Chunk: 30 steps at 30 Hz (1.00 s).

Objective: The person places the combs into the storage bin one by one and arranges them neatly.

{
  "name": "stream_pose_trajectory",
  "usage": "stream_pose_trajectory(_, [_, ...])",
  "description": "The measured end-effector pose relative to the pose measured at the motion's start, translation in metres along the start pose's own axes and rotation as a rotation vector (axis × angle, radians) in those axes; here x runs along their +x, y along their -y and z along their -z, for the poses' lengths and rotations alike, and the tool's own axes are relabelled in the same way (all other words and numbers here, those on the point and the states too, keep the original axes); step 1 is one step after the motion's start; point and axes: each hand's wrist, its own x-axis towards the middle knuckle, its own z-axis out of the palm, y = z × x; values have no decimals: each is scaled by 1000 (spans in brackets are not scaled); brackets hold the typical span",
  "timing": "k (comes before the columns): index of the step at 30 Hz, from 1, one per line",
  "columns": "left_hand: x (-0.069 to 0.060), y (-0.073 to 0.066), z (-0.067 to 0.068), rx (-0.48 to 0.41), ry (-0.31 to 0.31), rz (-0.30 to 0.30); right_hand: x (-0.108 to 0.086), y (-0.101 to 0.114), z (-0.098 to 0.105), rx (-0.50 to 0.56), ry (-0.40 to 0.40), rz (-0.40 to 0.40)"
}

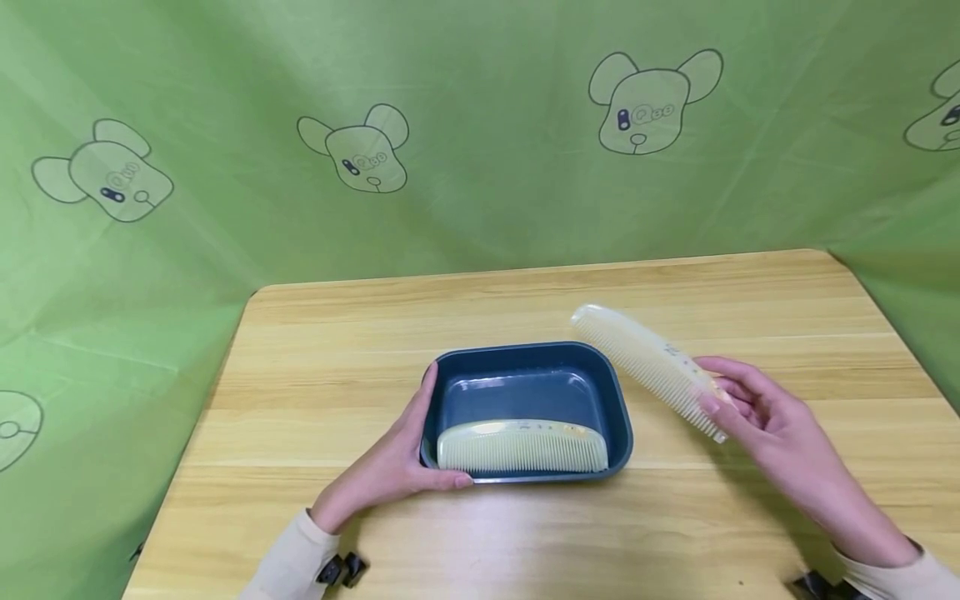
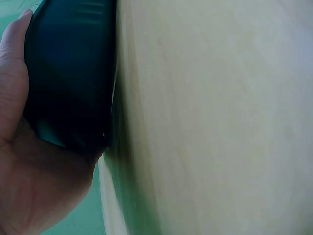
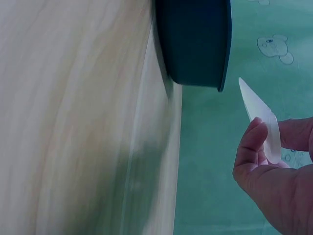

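Note:
A dark blue rectangular plastic tray stands on the table. Along its front wall inside leans a pale cream comb, teeth downward. My left hand grips the tray's near left corner, thumb along the front and fingers up the left side. To the right of the tray, my right hand pinches one end of a second pale comb between thumb and fingers. That comb is raised above the table and slants up to the left, its teeth facing the tray. In the right wrist view the held comb appears nearly edge-on.
The light wooden table has rounded far corners. Behind and beside it hangs a green cloth printed with bear-head outlines. Dark wrist devices sit at both sleeves.

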Motion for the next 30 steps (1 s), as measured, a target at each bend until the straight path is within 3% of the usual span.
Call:
stream_pose_trajectory(10, [-1,-1,0,-8,-3,8,3,14,-18,-7,97,51])
stream_pose_trajectory(22, [-1,-1,0,-15,-9,9,7,29,-45,86,221,122])
stream_pose_trajectory(30, [-1,-1,0,-12,-5,8,8,37,-61,96,250,99])
